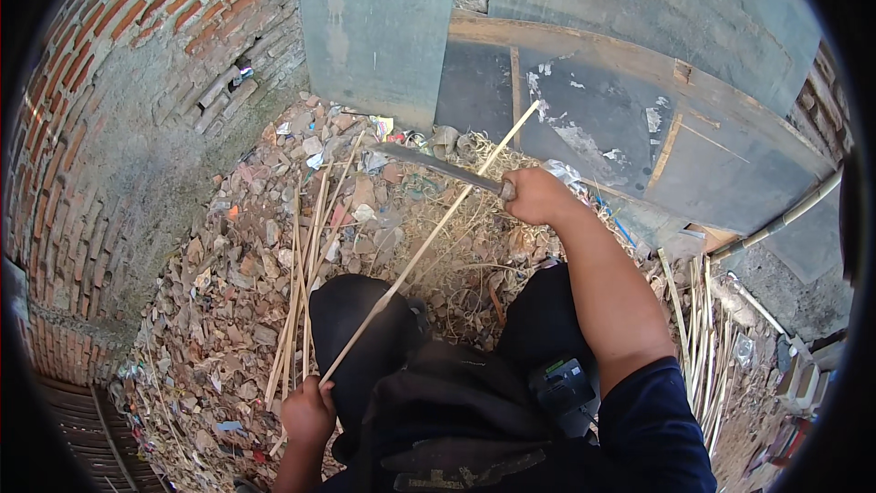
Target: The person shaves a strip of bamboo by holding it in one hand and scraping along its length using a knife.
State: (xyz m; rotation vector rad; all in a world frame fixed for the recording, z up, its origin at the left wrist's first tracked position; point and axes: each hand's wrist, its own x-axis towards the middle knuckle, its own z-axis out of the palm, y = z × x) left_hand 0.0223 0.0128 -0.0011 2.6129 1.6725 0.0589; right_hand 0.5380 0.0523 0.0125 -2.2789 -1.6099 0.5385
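Note:
A long, pale bamboo strip (429, 242) runs slantwise from lower left to upper right, passing over my left knee. Its lower end is in my left hand (308, 413), fingers closed round it. My right hand (538, 196) grips the handle of a machete (436, 162), whose long dark blade points left. The blade crosses the strip in its upper half; whether the edge touches it I cannot tell. Thin curled shavings (447, 219) lie on the ground below the blade.
Several bamboo strips (315, 265) lie beside my left knee, and another bundle of strips (701, 338) lies at right. Broken brick rubble (219, 347) covers the ground. A brick wall (119, 128) stands left, grey panels (374, 27) ahead. A small black device (561, 388) sits by my right thigh.

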